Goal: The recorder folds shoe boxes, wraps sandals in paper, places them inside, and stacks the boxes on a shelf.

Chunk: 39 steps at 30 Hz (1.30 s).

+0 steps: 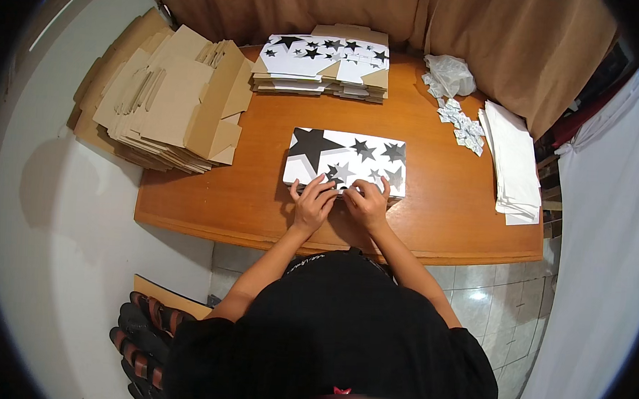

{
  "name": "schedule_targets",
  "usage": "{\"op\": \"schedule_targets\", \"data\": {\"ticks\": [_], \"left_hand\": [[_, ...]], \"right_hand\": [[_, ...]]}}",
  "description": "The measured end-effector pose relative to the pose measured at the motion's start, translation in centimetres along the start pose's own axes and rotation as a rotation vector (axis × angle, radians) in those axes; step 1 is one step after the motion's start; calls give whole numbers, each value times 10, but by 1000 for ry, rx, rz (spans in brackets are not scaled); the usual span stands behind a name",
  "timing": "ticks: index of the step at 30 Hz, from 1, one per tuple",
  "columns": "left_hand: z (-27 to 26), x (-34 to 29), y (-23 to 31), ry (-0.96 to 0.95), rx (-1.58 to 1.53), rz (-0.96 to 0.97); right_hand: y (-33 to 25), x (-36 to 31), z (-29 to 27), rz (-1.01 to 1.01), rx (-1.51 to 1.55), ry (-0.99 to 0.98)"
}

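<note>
A white box printed with black and grey stars (pixel 347 156) lies closed on the brown wooden table (pixel 434 227), near its front edge. My left hand (pixel 312 203) rests on the box's near left edge with fingers spread over the lid. My right hand (pixel 368 202) presses the near edge just beside it, fingers curled against the front flap. Both hands touch the box and almost touch each other.
A stack of flat star-printed box blanks (pixel 323 66) sits at the table's back. Plain brown cardboard blanks (pixel 169 101) pile up at the left, overhanging the table. White paper sheets (pixel 513 159), small printed packets (pixel 462 124) and a crumpled plastic bag (pixel 449 75) lie at the right. Sandals (pixel 142 335) lie on the floor.
</note>
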State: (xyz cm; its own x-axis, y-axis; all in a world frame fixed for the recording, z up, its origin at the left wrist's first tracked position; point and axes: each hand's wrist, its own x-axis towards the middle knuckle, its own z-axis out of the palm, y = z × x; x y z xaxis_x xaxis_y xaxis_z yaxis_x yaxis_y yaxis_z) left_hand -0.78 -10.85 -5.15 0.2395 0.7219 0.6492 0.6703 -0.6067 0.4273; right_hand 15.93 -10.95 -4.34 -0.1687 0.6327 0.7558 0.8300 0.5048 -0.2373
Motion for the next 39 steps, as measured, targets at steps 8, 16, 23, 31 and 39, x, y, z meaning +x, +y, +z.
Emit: {"op": "schedule_targets", "data": {"ticks": [8, 16, 23, 31, 39], "left_hand": [[2, 4, 3, 14, -30, -80], [2, 2, -1, 14, -36, -39], [-3, 2, -7, -1, 35, 85], [-2, 5, -10, 5, 38, 115], [9, 3, -4, 19, 11, -31]], "right_hand": [[7, -1, -2, -100, -66, -42], [14, -3, -5, -172, -60, -109], [12, -3, -7, -179, -15, -116], [8, -3, -2, -101, -23, -81], [-1, 10, -4, 73, 111, -90]]}}
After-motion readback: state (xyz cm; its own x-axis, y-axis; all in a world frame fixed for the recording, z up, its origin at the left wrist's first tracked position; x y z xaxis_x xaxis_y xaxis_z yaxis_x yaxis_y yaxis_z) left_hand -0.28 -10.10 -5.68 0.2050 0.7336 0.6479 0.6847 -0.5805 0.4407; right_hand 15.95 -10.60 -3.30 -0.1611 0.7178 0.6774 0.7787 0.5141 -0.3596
